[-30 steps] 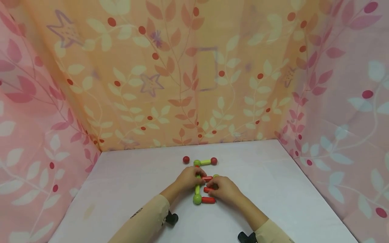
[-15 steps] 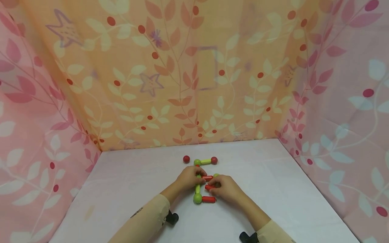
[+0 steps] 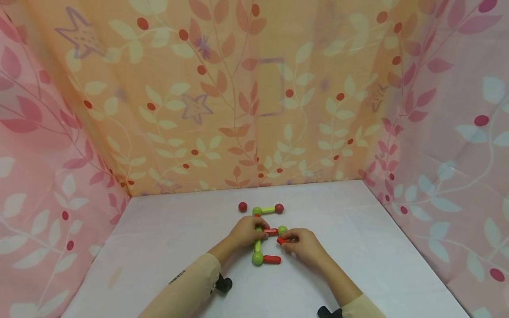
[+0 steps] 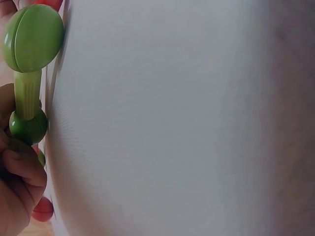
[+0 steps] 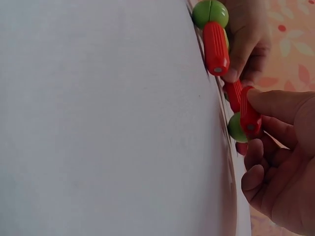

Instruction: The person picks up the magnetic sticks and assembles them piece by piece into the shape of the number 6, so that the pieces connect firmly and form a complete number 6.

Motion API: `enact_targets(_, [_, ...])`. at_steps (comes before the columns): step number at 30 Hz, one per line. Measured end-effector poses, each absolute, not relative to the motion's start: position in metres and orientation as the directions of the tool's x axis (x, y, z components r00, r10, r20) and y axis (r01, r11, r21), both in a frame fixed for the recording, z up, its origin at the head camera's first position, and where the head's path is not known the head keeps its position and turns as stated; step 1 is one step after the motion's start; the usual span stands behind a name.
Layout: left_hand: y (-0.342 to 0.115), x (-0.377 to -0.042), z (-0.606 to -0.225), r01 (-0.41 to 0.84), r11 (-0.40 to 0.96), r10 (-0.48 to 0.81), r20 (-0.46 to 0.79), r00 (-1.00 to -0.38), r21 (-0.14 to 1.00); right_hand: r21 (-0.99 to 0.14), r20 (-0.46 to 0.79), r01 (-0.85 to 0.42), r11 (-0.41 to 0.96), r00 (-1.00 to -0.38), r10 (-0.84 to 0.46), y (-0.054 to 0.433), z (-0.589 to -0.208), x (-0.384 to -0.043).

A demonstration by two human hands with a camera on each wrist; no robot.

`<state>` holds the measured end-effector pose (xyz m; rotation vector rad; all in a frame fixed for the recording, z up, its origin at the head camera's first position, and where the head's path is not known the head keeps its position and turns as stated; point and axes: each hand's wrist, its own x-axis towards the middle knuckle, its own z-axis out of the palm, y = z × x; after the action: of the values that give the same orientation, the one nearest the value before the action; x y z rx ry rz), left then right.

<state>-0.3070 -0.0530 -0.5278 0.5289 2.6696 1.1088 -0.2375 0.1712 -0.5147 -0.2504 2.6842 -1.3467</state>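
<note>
My left hand (image 3: 245, 232) grips the middle green ball (image 4: 28, 127) of a magnetic stick-and-ball figure. A yellow-green magnetic rod (image 3: 257, 246) links that ball to a larger-looking near green ball (image 3: 257, 258). From the near ball a red magnetic rod (image 3: 272, 260) points right; another red rod (image 3: 271, 232) runs from the middle to a green end ball (image 3: 282, 230). My right hand (image 3: 305, 247) pinches a loose red magnetic rod (image 5: 250, 110) between thumb and fingers, just nearside of that end ball. Left fingers partly cover the middle joint.
At the figure's far end, a green ball (image 3: 257, 211) joins a yellow-green rod (image 3: 268, 210) with a red ball (image 3: 279, 208) at its tip. Left of it lies a separate red ball (image 3: 242, 206). Patterned curtains (image 3: 238, 97) enclose the white table (image 3: 179, 229).
My right hand has carried the loose red rod rightward and slightly away from me, uncovering the green end ball. The left hand keeps its place on the figure.
</note>
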Motion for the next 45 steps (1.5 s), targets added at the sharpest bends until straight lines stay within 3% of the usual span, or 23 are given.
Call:
enact_targets(11, [-0.053,-0.303,-0.522,0.24,0.657,0.4,-0.061,-0.914,0.714,-0.858,-0.066,0.031,0.513,-0.996,-0.051,0.183,-0.516,-0.231])
enact_targets(26, [-0.051,-0.302,-0.522,0.202,0.651,0.373,-0.077,-0.925,0.732,-0.819,-0.046,0.112,0.562,-0.99,0.131,0.17,-0.519,-0.233])
enact_targets(45, [-0.051,-0.304,-0.523,0.243,0.659,0.39,-0.047,-0.92,0.712,-0.772,-0.093,0.147,0.618,-0.989,0.119,0.159,-0.511,-0.232])
